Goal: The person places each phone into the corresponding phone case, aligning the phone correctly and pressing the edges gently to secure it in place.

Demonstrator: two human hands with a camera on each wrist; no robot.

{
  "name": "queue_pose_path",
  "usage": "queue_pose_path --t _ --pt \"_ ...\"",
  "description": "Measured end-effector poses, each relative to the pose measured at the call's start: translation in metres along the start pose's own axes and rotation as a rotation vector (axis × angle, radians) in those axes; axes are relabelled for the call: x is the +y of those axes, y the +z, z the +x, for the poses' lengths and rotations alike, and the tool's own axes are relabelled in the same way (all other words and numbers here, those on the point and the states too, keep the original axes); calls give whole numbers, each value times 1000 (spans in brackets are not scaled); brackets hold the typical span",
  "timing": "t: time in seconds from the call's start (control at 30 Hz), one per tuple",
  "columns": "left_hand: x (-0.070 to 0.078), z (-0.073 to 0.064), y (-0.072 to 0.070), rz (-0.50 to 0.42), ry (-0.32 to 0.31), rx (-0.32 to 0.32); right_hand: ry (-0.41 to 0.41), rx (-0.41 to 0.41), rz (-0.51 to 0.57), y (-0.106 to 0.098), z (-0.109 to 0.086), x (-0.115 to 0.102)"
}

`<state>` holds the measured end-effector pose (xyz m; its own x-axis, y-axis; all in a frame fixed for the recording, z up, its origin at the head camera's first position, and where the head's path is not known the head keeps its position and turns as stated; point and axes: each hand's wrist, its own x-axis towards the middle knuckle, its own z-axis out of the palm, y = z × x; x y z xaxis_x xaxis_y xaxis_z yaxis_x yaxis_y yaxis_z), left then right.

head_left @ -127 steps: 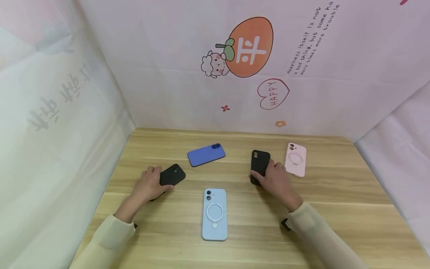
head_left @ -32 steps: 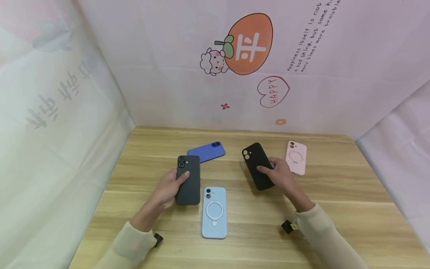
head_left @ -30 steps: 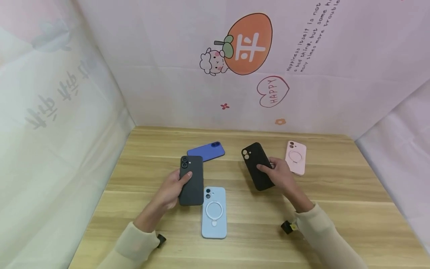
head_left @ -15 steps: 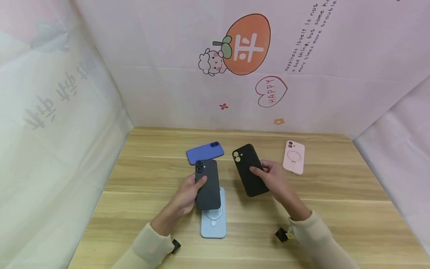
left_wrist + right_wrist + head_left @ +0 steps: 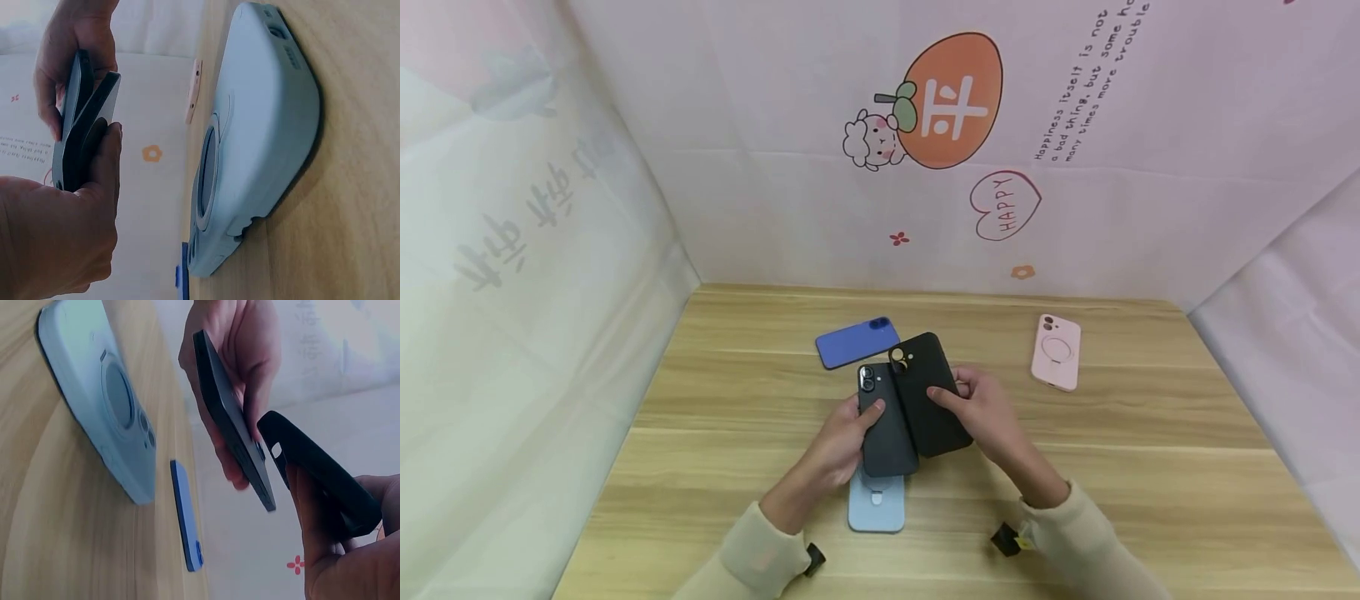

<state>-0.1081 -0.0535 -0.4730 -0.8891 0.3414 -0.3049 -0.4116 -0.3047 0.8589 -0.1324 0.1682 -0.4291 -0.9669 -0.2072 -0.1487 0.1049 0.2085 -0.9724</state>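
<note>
In the head view my left hand (image 5: 842,442) grips a dark grey phone (image 5: 887,433) by its left side, thumb on the back. My right hand (image 5: 988,417) holds a black phone case (image 5: 928,400) with open camera holes, its thumb across the back. The case's left edge overlaps the phone's right edge, at a slant to it. Seen from the left wrist, the phone and case (image 5: 81,87) form a narrow V. Below both hands a light blue phone case (image 5: 877,508) with a ring lies on the table, partly hidden by the grey phone.
A blue phone (image 5: 853,343) lies behind the hands on the wooden table (image 5: 737,500). To the right is a pink phone case (image 5: 1057,352) with a ring. White printed cloth (image 5: 775,208) closes off the back and sides.
Both hands lifted the phone and the black case off the table. The left hand moved right, the right hand left, and the two things now overlap above the light blue case.
</note>
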Motion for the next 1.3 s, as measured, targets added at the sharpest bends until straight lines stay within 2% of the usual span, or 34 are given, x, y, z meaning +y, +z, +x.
queue_pose_path --t 0.2,0.57,0.77,1.07,1.3 --pt "-1 -1 5 -24 -9 -25 12 -2 10 9 -1 0" --pt "-1 -2 8 -136 5 -86 25 -35 54 22 -1 2" --pt "-1 -1 8 -149 2 -85 19 -42 80 32 -3 4" --pt "-4 -1 9 -179 -7 -43 17 -74 82 44 -7 7" --pt "-6 -2 7 -119 -14 -46 11 -83 26 47 -10 8"
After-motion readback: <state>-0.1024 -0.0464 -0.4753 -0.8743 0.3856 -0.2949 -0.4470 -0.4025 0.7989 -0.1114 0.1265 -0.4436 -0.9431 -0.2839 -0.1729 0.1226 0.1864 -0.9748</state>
